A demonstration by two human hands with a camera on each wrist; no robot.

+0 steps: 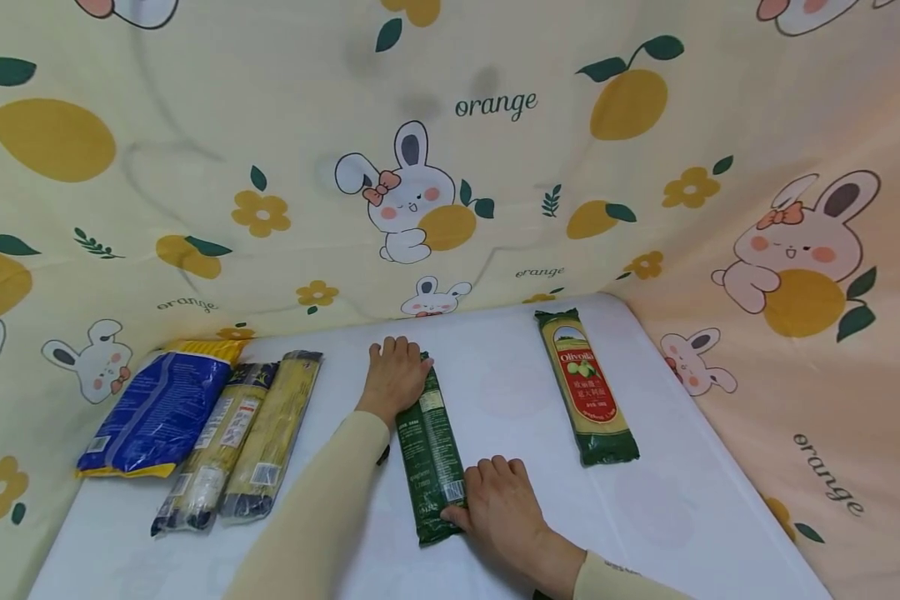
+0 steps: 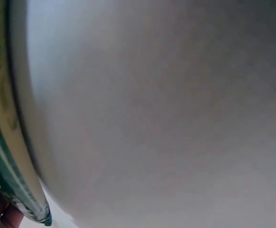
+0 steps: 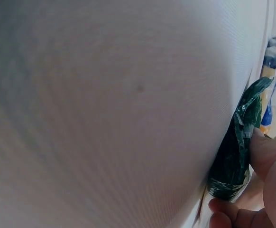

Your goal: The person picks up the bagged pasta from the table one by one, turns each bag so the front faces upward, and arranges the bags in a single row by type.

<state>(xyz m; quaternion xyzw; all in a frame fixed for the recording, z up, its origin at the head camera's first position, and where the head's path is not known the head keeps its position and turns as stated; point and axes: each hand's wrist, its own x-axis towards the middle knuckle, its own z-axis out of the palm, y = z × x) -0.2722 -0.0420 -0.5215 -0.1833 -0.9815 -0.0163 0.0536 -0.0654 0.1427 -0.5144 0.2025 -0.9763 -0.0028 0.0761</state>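
Note:
A green spaghetti pack [image 1: 431, 454] lies lengthwise on the table, its printed back with a barcode facing up. My left hand [image 1: 395, 375] grips its far end; in the left wrist view fingers [image 2: 10, 216] show beside that end. At the near right corner my right hand [image 1: 501, 504] holds the pack, thumb on top. The right wrist view shows the thumb on one side of the crinkled green end [image 3: 233, 156] and fingertips [image 3: 221, 209] on the other. Part of the far end is hidden under the left hand.
An Olivoilà pasta pack [image 1: 588, 387] lies front up at the right. At the left, two clear packs of long pasta [image 1: 273, 433] [image 1: 217, 442] lie beside a blue and yellow bag [image 1: 161, 408]. A patterned cloth [image 1: 495, 200] rises behind the white table [image 1: 510, 375].

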